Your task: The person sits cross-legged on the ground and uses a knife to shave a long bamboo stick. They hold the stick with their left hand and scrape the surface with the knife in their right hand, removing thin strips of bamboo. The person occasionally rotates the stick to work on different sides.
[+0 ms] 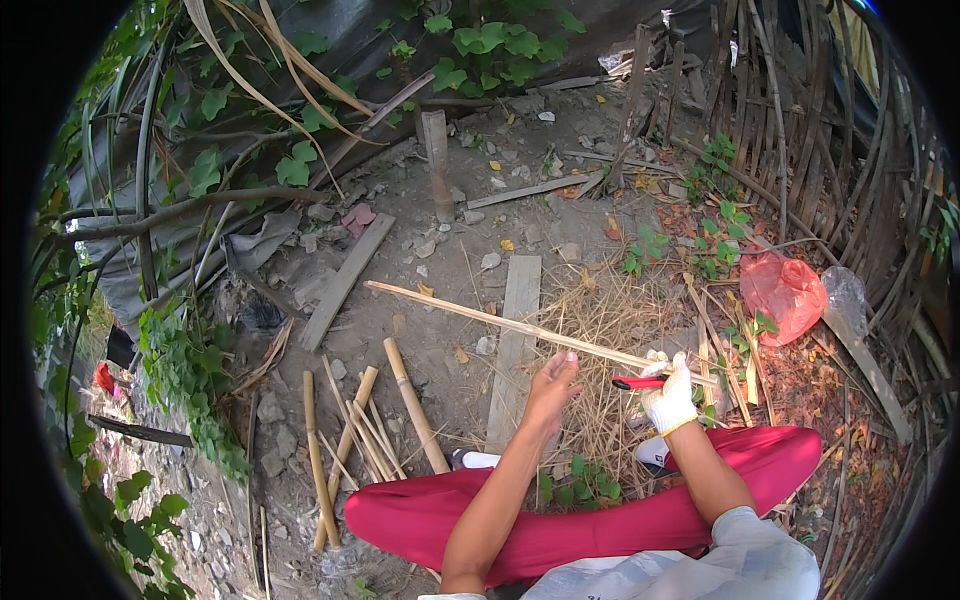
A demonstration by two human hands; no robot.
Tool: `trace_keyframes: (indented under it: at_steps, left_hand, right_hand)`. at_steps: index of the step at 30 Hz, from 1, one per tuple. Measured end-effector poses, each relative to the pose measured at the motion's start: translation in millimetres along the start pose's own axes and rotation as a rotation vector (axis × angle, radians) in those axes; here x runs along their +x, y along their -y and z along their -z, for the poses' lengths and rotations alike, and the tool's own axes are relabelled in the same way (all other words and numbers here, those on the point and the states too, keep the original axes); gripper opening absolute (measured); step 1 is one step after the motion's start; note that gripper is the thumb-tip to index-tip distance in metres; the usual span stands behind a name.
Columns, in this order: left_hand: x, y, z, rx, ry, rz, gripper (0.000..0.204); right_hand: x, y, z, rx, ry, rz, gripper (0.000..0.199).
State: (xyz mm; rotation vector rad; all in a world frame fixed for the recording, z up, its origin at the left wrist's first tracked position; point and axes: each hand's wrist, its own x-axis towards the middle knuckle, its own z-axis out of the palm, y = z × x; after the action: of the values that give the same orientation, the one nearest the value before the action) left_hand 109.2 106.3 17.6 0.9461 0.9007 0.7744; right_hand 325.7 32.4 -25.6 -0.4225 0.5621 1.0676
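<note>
A long pale split bamboo strip (480, 318) slants across in front of me, its right end at my right hand (670, 398). That hand wears a white glove and is closed around the strip and a red-and-black handled tool (637, 382), which looks like a cutter knife; its blade cannot be made out. My bare left hand (550, 390) is just below the middle of the strip, fingers loosely bent and apart, with nothing visible in them. Dry shavings (590, 340) lie on the ground beneath the strip.
Cut bamboo poles (415, 405) and thin strips lie left of my legs. A flat board (515, 300) is ahead, another plank (347, 280) further left. A short post (437, 165) stands beyond. At right are a red plastic bag (782, 300) and a stick fence (800, 130).
</note>
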Motion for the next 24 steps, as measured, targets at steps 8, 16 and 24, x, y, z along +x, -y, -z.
trace_keyframes:
  at_steps: [8, 16, 24]
  left_hand:
    - [16, 11, -28, -0.189, -0.269, -0.182, 0.024]
    - [32, -82, 5, -0.048, -0.355, -0.567, 0.014]
    - [-12, -154, 73, 0.487, -0.532, -0.796, 0.012]
  right_hand:
    - [-26, -19, -6, -0.154, 0.011, -0.102, 0.039]
    - [-9, -30, 37, -0.499, -0.107, -0.136, 0.038]
    - [27, -14, 58, -0.439, -0.071, -0.151, 0.008]
